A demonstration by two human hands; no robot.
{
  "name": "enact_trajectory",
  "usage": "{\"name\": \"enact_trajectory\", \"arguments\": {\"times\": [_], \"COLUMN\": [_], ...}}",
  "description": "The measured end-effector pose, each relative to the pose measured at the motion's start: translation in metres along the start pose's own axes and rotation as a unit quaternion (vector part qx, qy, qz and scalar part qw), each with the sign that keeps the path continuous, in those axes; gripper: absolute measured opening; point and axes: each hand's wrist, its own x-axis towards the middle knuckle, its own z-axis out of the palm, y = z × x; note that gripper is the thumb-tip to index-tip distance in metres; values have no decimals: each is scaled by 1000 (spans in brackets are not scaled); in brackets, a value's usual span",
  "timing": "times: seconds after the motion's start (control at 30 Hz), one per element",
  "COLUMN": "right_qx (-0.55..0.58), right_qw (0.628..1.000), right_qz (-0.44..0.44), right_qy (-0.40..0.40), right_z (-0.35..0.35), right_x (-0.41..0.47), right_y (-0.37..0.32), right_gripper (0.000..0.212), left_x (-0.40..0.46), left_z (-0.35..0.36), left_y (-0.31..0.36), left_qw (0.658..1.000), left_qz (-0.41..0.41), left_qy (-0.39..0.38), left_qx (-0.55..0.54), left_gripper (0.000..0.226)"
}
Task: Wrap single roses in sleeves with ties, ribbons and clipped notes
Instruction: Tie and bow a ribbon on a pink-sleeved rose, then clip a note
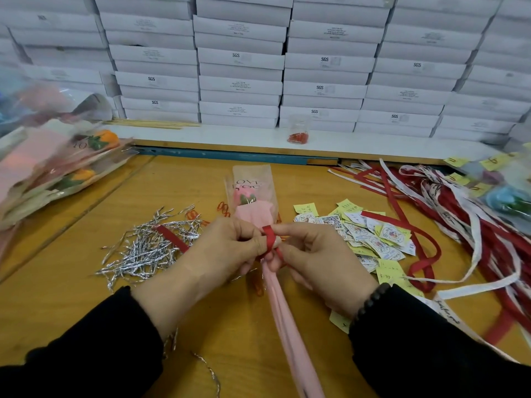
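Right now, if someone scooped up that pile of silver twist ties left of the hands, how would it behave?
The silver twist ties look thin and kinked, so probably very light and bendable. They lie tangled, so a clump would likely lift together, shedding strays. Pushed, they would probably scatter rather than roll.

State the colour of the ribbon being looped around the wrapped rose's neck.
Red: the narrow fabric ribbon, clearest in the head view.
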Motion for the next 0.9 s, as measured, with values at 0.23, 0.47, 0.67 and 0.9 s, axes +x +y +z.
{"name": "enact_trajectory", "arguments": {"times": [0.23, 0.47, 0.67, 0.9], "right_qx": [-27, -51, -110, -229], "right_qw": [998, 996, 992, 973], "right_qz": [-61, -70, -56, 5], "right_qy": [5, -28, -11, 7], "right_z": [0, -5, -7, -15], "right_x": [-4, -4, -1, 2], "right_y": [-2, -4, -3, -2], "right_gripper": [34, 17, 6, 14], "left_x": [-1, -5, -5, -3], "left_z": [-5, -2, 2, -3], "left_y": [3, 5, 5, 4], "left_qw": [997, 995, 996, 996], "left_qz": [-51, -57, -49, -66], "left_qy": [-42, -74, -67, -27], "left_qx": [-31, -23, 11, 54], "left_gripper": [30, 15, 19, 18]}}
